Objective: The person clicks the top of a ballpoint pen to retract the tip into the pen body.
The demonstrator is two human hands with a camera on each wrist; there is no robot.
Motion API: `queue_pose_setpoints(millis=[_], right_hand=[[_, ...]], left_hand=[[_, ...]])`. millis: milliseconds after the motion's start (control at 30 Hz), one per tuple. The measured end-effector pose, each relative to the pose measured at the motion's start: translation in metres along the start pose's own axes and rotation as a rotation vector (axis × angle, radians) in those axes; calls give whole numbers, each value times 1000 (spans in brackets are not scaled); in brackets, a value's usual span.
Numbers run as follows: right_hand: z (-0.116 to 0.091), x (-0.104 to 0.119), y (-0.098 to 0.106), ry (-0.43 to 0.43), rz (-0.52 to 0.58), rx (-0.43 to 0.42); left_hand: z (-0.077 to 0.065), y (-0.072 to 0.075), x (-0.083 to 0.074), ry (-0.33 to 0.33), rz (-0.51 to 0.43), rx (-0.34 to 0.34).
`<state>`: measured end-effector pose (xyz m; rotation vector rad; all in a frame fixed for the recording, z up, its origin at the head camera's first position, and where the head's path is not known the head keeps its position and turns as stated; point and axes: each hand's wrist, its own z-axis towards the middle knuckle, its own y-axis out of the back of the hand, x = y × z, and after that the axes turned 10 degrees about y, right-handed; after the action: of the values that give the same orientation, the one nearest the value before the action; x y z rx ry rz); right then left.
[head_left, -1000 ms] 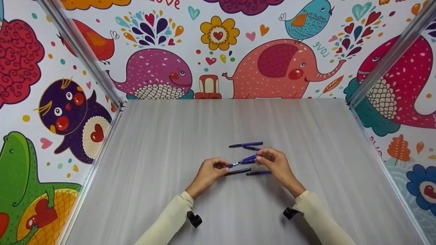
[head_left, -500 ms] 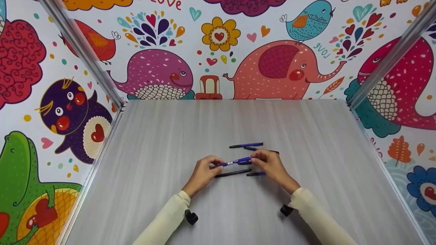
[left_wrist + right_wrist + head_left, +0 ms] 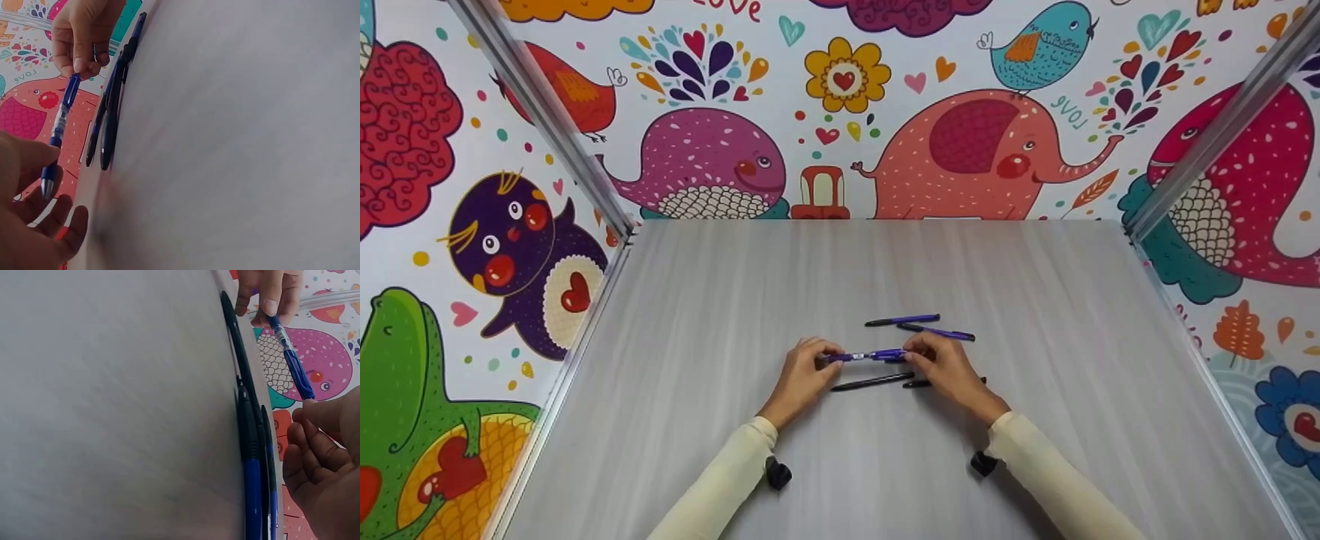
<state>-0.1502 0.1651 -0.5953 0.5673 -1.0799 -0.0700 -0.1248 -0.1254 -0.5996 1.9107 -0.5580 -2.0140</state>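
Between both hands, a blue pen (image 3: 859,357) with a clear, labelled middle is held nearly level above the table. My left hand (image 3: 802,375) pinches its tip end; the silver point of the pen (image 3: 61,121) shows below the thumb in the left wrist view. At the other end, my right hand (image 3: 949,371) pinches the clip end with thumb and fingertips, as the right wrist view of the pen (image 3: 292,360) shows. A black pen (image 3: 870,382) lies just below it. Another pen, under the right hand, is partly hidden.
Two blue-and-black pens (image 3: 904,320) lie beyond the hands on the grey wood-grain table (image 3: 720,300). Printed walls with metal corner rails (image 3: 544,120) enclose the far side and both sides. Black wrist devices (image 3: 777,473) hang at the sleeves.
Both hands have shifted left with the pen, which has turned from slanted to nearly level. More of the black pen and of the pens near the right hand now shows.
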Motion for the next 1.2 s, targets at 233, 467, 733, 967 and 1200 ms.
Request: queue_pose_setpoints(millis=[233, 467, 733, 967, 1200], right_hand=[[2, -5, -7, 29, -69, 12], [1, -8, -11, 51, -179, 27], [2, -12, -13, 87, -258, 23], [4, -12, -15, 103, -305, 45], [4, -9, -16, 66, -319, 76]], left_hand=[[3, -2, 8, -48, 31, -41], [12, -19, 44, -175, 50, -135], [10, -19, 39, -147, 81, -123], [12, -22, 49, -212, 100, -155], [4, -13, 29, -159, 132, -118]])
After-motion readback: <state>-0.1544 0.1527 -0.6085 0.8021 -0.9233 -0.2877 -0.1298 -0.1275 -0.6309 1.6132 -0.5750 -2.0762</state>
